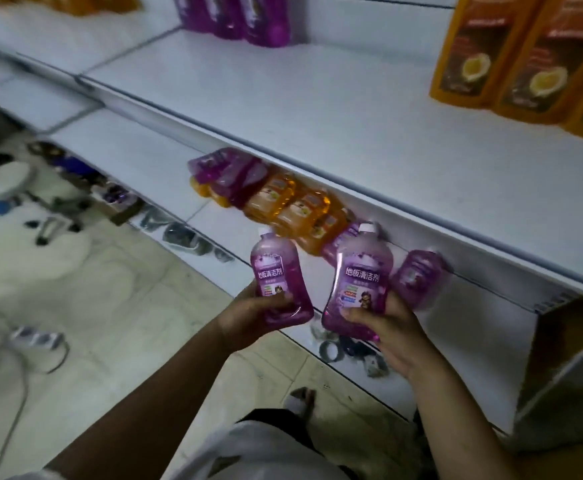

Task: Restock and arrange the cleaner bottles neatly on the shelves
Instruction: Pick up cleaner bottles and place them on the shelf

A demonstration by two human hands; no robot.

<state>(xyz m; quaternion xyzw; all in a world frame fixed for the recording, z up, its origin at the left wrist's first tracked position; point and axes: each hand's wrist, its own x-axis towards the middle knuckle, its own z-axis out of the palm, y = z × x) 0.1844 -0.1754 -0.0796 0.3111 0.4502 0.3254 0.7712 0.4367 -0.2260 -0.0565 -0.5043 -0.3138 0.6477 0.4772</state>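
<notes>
Now, purple bottle [280, 279] in left hand [248, 318], another [361, 285] in right hand [392, 337]

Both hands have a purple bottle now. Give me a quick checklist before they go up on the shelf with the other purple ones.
1. Left hand grip on its purple bottle: ok, fingers wrap the lower body.
2. Right hand grip on the larger purple bottle: ok, held from below, label facing the camera.
3. Caps closed: right bottle's white cap is on; left bottle's cannot tell, blurred.
4. Free space on the upper shelf beside the standing purple bottles: ok, bare between them and the orange bottles.
5. Lower shelf stock: not ok, purple and orange bottles lie mixed and tipped.
</notes>
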